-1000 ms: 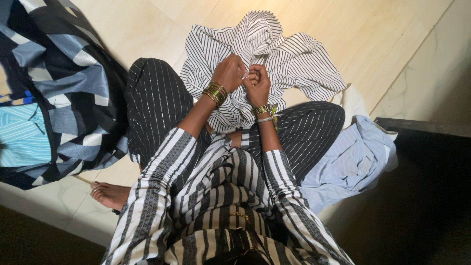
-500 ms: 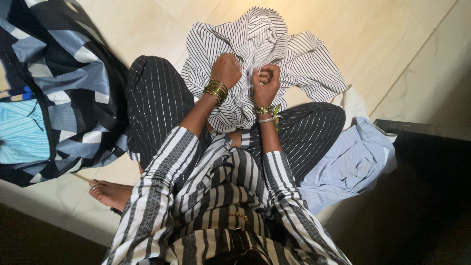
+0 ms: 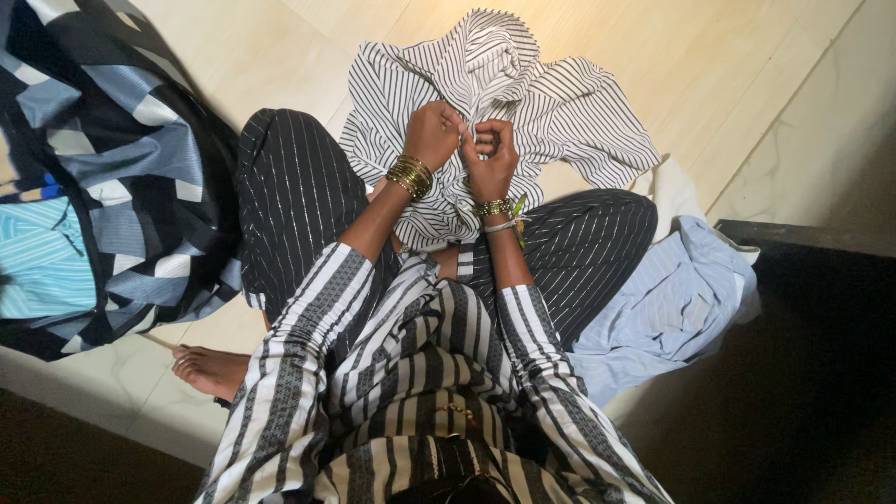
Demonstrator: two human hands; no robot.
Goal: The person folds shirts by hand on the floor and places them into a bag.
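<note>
A white shirt with thin black stripes (image 3: 560, 112) lies crumpled on the pale floor in front of my crossed legs. My left hand (image 3: 432, 133), with gold bangles at the wrist, pinches the shirt's front edge. My right hand (image 3: 492, 151), with a bracelet at the wrist, grips the same edge right beside it. The two hands almost touch over the middle of the shirt. What is between the fingertips is too small to make out.
A dark patchwork cloth of blue, grey and black (image 3: 121, 168) covers the left side, with a light turquoise striped garment (image 3: 37, 257) under it. A pale blue shirt (image 3: 667, 308) lies by my right knee. A dark raised edge (image 3: 803, 238) runs at the right.
My hands drew apart along the shirt's edge half a second ago, then came back together. The shirt's folds shifted slightly with them.
</note>
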